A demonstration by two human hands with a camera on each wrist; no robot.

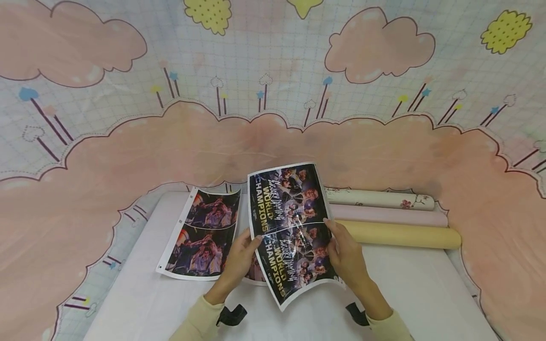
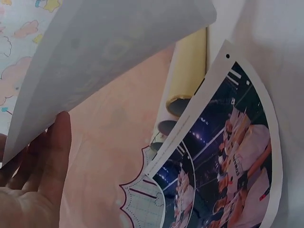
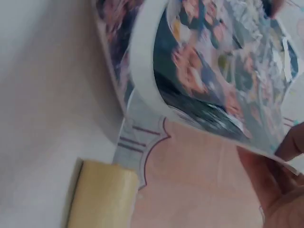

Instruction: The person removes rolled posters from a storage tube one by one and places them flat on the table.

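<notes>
A glossy poster sheet, printed with two matching pictures lettered "WORLD CHAMPIONS", is held tilted above the white table. My left hand grips its left edge near the middle, thumb on the printed face. On the opposite edge, my right hand pinches the sheet between thumb and fingers. The left wrist view shows the sheet's plain white back over my fingers. Below it lies another printed sheet, mostly hidden from the head view. To the left, a third sheet with two stage pictures rests on the table.
Three rolls lie along the table's back right: a white floral roll, a pink roll and a yellow roll. The white table meets a cloud-patterned cloth behind. Black straps show at both wrists.
</notes>
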